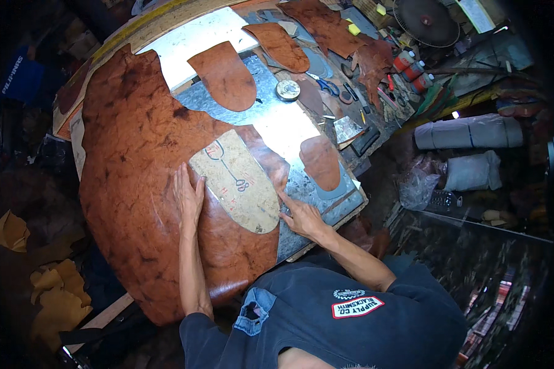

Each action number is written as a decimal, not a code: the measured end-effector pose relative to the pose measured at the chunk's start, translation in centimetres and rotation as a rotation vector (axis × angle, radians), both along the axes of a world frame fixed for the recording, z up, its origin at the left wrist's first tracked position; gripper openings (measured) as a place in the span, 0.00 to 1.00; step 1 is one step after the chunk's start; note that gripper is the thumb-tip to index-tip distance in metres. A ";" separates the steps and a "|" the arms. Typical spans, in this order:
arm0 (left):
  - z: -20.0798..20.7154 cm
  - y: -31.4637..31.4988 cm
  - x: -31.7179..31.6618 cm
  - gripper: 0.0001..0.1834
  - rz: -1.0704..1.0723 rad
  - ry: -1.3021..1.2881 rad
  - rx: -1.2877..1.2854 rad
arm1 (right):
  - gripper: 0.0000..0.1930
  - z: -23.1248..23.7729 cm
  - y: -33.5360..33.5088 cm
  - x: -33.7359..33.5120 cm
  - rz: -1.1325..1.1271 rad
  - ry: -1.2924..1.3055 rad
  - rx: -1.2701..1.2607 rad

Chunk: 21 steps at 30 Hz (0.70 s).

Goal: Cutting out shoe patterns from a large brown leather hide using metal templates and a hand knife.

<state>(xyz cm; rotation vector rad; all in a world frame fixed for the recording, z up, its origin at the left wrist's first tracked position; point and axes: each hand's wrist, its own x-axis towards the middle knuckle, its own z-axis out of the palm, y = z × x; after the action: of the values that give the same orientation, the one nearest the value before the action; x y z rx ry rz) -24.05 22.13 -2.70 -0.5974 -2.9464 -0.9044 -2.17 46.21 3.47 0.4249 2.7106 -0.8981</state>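
Note:
A large brown mottled leather hide (138, 154) lies over the workbench. On it rests a pale, worn pattern template (240, 184), straight at its far end and rounded at its near end, with hand-drawn marks. My left hand (189, 190) lies flat on the hide, fingers stretched out along the template's left edge. To the right, my right hand (300, 216) is open, with its index finger and thumb apart at the template's right edge and the hide's border. No tool shows in either hand.
Cut rounded leather pieces (228, 80) lie beyond, near a round tape roll (287, 90) and blue-handled scissors (327, 87). Another rounded leather piece (320, 163) sits right of the template. Red bottles (404, 60) and a fan (426, 21) stand at the far right.

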 end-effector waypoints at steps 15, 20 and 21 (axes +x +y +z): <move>-0.2 -0.6 -0.5 0.35 -0.097 0.064 -0.084 | 0.36 -0.2 0.4 -0.1 0.058 0.002 -0.039; -0.5 -0.9 -0.4 0.35 -0.120 0.061 -0.081 | 0.35 -0.5 0.2 0.1 0.051 -0.007 -0.034; -0.5 -0.9 -0.4 0.36 -0.128 0.061 -0.077 | 0.35 -0.6 0.2 0.3 0.046 -0.002 -0.021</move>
<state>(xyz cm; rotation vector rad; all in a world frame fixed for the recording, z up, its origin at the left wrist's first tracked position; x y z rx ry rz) -24.44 21.27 -3.19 -0.8106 -2.9276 -0.7694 -1.90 46.41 2.89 0.3579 2.6950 -0.9118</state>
